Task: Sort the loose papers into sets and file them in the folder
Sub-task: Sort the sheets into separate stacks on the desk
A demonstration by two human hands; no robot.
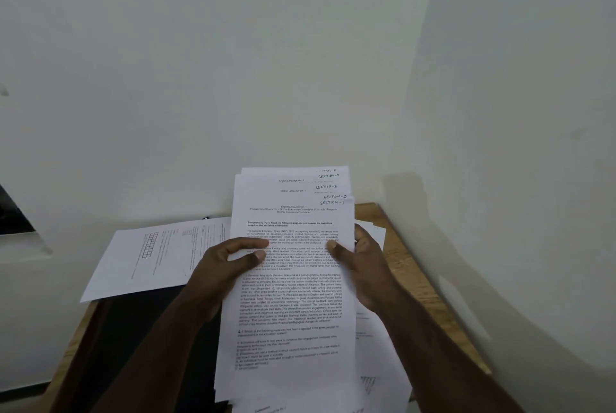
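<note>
A fanned stack of printed sheets (293,306) is held up over the small wooden table (420,282). Handwritten labels "SECTION-1" to "SECTION-4" show staggered at the top right corners. My left hand (226,266) grips the stack's left edge, thumb and a finger lying across the front page. My right hand (360,266) grips the right edge, thumb on the front, fingers behind. A dark folder (143,329) lies on the table's left half, partly under my left forearm.
Loose sheets (150,256) lie sideways over the folder's far end at the left. More papers (383,376) rest on the table beneath the held stack at the right. White walls close in behind and on the right of the table.
</note>
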